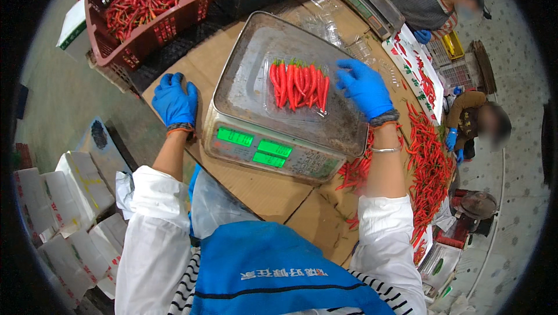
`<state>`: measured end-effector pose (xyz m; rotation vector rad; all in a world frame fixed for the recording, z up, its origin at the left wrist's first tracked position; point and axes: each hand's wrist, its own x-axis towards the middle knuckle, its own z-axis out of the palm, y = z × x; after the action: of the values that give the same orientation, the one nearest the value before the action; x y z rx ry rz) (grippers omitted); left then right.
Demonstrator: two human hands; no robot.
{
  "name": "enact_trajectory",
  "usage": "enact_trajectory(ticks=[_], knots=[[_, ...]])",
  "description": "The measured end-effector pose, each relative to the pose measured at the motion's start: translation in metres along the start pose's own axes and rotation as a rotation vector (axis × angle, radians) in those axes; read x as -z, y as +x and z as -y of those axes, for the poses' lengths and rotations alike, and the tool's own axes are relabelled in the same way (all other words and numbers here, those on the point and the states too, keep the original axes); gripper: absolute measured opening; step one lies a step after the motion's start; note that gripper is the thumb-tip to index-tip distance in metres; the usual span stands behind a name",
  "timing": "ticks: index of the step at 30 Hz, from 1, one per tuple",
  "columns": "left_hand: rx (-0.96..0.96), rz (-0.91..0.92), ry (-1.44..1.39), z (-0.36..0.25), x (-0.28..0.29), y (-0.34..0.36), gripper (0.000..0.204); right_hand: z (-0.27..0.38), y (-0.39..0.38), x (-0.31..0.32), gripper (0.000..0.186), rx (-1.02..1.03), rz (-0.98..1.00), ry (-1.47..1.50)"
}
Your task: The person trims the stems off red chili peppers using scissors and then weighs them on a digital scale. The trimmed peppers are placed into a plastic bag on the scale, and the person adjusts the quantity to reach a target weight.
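Note:
Red chili peppers (298,86) lie side by side in a clear plastic tray (302,113), their green stem ends pointing away from me. The tray rests on the metal platform of a digital scale (239,77), whose green displays are lit. My right hand (367,89), in a blue glove, hovers at the platform's right side, just beside the tray. Its fingers are slightly bent and apart, with nothing visible in them. Left of the scale, my left hand (175,101), also blue-gloved, lies by the edge of the cardboard-covered table (238,178), fingers stretched out and holding nothing.
A red-brown crate (148,43) of chilies stands far left. Loose chilies (427,161) are heaped right of the scale. Clear empty trays (322,21) and a second scale (366,10) sit at the back. White boxes (87,184) are stacked at left. Two people work at right.

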<state>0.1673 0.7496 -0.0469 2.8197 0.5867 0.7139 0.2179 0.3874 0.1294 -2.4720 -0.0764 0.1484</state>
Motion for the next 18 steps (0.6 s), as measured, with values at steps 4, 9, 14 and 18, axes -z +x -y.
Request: enact_trajectory(ticks=[4,9,14,18], knots=[[0.014,0.029,-0.022,0.0,0.0,0.001,0.032,-0.019,0.003,0.035,0.031,-0.105,-0.084,-0.086],[0.024,0.044,-0.025,-0.004,0.002,0.001,0.032,-0.045,0.0,0.015,0.029,-0.064,-0.145,-0.578],[0.002,0.027,-0.025,0.0,0.0,0.0,0.032,-0.04,0.006,0.02,0.026,0.003,-0.096,-0.413],[0.025,0.065,-0.019,-0.001,0.003,0.002,0.033,0.021,-0.009,0.016,0.015,0.58,-0.165,-0.266]])
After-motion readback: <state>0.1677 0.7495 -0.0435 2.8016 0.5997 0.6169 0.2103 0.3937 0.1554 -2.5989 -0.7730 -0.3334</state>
